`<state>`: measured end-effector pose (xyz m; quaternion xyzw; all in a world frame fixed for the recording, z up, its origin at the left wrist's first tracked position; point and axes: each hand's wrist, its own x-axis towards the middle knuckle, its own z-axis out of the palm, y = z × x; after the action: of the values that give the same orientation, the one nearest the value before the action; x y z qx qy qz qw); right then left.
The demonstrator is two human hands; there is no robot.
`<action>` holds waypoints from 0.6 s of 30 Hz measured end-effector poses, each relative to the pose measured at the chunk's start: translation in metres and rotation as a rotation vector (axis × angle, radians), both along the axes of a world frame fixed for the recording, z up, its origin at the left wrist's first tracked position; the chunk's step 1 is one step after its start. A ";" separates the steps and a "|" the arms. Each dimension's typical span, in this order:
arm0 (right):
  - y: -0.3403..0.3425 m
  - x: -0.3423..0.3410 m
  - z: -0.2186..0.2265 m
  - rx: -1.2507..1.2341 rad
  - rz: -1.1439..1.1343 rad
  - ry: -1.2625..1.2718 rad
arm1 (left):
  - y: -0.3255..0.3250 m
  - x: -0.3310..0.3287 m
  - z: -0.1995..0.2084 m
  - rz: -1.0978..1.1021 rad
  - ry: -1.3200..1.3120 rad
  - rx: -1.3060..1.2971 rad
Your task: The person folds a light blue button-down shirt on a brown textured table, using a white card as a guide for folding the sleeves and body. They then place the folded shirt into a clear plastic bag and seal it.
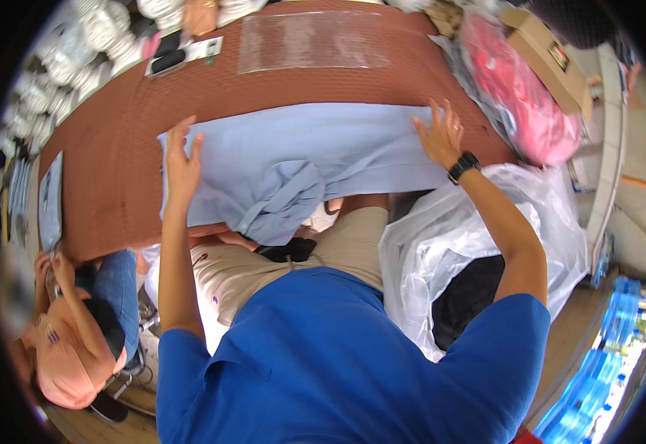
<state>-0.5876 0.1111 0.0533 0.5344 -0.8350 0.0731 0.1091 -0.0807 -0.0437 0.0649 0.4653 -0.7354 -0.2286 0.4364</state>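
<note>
A light blue cloth garment (293,137) lies stretched sideways across the near edge of the brown padded table. Its far edge is nearly straight, while a gathered, folded part (282,200) hangs over the near edge in the middle. My left hand (182,163) rests at the garment's left end, thumb and fingers apart. At the far right corner my right hand (441,137) lies with fingers spread, partly on the cloth. A dark watch (464,167) is on my right wrist. Neither hand grips the cloth visibly.
A clear plastic sheet (312,41) and small black items (167,55) lie farther back on the table (116,163). At right are a pink bagged bundle (519,92), a cardboard box (548,59) and a large plastic bag (419,244). Another person (79,333) sits at left.
</note>
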 end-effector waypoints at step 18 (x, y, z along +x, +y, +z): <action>-0.104 0.208 -0.011 0.052 0.972 -0.312 | -0.096 0.110 -0.044 0.048 -0.107 0.224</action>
<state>-0.3791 0.0076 0.0424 0.8461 -0.4980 0.1734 -0.0770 0.0292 -0.1393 0.0206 0.5403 -0.7159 -0.2735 0.3474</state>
